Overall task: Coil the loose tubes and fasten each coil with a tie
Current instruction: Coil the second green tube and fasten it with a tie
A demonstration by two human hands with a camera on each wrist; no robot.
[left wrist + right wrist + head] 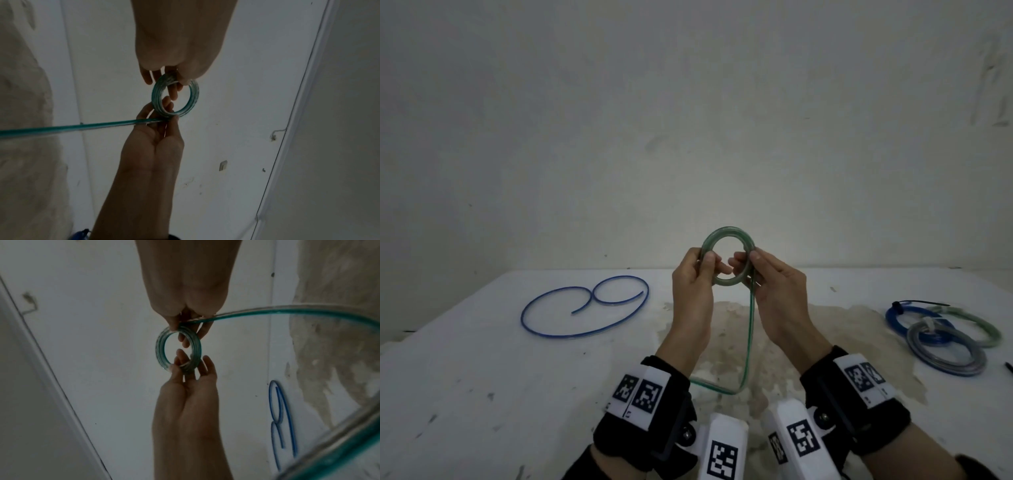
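A green translucent tube is wound into a small coil point(727, 230) that I hold upright above the white table point(482, 359). My left hand point(702, 270) pinches the coil's left side between thumb and fingers. My right hand point(751, 269) pinches the right side, where the loose tail point(749, 329) leaves the coil, hangs down and bends along the table. The left wrist view shows the coil point(194, 95) between the left hand point(174, 48) above and the right hand point(156, 146) below. The right wrist view shows the coil point(159, 347) and the tail point(287, 311) running off to the right.
A loose blue tube point(585, 308) lies curled on the table's left side. At the right lie three tied coils: blue point(893, 320), green point(989, 330) and grey point(945, 359). A black tie point(924, 303) sticks out from them. A wall stands behind the table.
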